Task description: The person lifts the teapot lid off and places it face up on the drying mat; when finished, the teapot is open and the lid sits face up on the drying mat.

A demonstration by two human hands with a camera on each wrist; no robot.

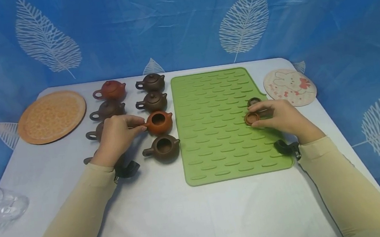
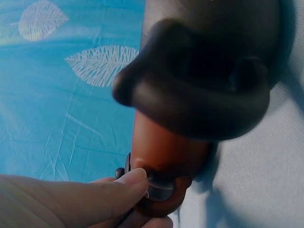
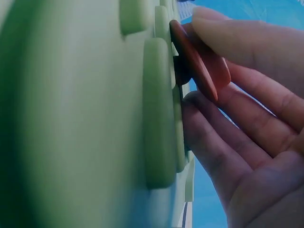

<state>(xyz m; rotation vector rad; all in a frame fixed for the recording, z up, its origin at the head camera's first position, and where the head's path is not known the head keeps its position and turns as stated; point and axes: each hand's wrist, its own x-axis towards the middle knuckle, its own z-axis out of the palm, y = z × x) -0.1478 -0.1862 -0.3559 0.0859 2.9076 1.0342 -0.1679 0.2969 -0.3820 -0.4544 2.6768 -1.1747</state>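
Note:
My left hand (image 1: 117,136) pinches the handle of an orange-brown teapot (image 1: 159,123), which stands lidless on the white cloth left of the green mat (image 1: 214,154). In the left wrist view the thumb and fingers of the left hand (image 2: 95,199) hold that handle (image 2: 168,202). Over the mat's right part, my right hand (image 1: 280,118) has its thumb and fingers at a small reddish-brown lid (image 1: 252,118), its hollow side up. The right wrist view shows the lid (image 3: 197,61) tilted against the mat, between the fingers. A dark lid (image 1: 253,101) lies just behind it.
A lidless brown teapot (image 1: 163,148) stands in front of the orange one. Lidded teapots (image 1: 152,82) stand behind and to the left, some partly hidden by the left hand. Also there are a round orange mat (image 1: 52,116), a rabbit-print mat (image 1: 290,87) and a clear glass (image 1: 11,205).

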